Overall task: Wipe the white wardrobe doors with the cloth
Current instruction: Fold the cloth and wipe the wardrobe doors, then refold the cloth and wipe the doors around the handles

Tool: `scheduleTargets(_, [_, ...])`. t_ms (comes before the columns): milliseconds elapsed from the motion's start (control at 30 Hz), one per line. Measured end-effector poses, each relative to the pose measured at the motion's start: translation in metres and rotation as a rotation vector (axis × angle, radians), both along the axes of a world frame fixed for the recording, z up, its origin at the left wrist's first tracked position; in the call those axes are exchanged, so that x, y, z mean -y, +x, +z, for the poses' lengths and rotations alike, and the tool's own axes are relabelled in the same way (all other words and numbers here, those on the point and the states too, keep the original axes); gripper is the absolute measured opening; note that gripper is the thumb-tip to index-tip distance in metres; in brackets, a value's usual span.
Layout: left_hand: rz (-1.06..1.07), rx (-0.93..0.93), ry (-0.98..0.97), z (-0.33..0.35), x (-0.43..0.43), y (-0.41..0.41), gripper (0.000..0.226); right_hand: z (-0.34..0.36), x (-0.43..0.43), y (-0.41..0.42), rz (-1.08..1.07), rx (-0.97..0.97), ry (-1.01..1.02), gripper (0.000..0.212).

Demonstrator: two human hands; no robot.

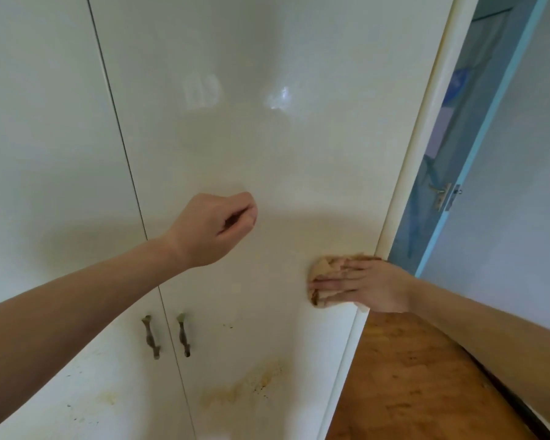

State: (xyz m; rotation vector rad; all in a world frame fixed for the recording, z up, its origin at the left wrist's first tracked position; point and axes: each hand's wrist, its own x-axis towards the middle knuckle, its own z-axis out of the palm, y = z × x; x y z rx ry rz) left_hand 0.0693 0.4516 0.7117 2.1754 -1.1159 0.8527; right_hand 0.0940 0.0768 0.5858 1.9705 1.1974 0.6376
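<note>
Soft, even daylight overall. Glare is picked up high on the glossy wardrobe doors (235,147), fuzzy shadows are thrown lower down, and straight edges are bent by the wide lens.

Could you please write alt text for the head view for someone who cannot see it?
A person's right hand presses a tan cloth flat against a white wardrobe door near its right edge. The empty left hand, fingers curled, hovers nearby; yellowish stains lie lower down.

Glossy smooth wardrobe doors (267,154), crumpled beige cloth (326,268), tarnished metal handles (182,335), wood floor (410,376)
</note>
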Motion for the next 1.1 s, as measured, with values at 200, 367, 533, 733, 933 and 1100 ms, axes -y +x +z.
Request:
scheduleTargets(200, [-0.048,-0.072,-0.022,-0.006,0.025,0.009,0.030,0.078,0.000,-0.005,-0.091,0.131,0.516,0.067])
scheduleTargets(367, [-0.056,-0.188,0.159,-0.026,0.043,0.007,0.033,-0.045,-0.067,-0.027,-0.112,-0.242,0.681,0.079])
scheduleTargets(533, [-0.030,-0.376,0.595,-0.024,0.033,0.005,0.023,-0.050,-0.103,-0.041,-0.095,-0.580,0.640,0.052])
scheduleTargets(733, [-0.010,-0.428,0.337,0.003,0.005,-0.012,0.018,0.054,-0.129,-0.052,-0.206,-0.657,0.807,0.054])
scheduleTargets(933, [-0.055,-0.480,0.307,0.006,-0.001,-0.024,0.015,0.097,-0.148,-0.061,-0.399,-0.715,0.936,0.045])
scheduleTargets(1100, [-0.078,-0.502,0.234,0.012,-0.003,-0.026,0.037,0.152,-0.159,-0.068,-0.479,-0.612,0.856,0.043])
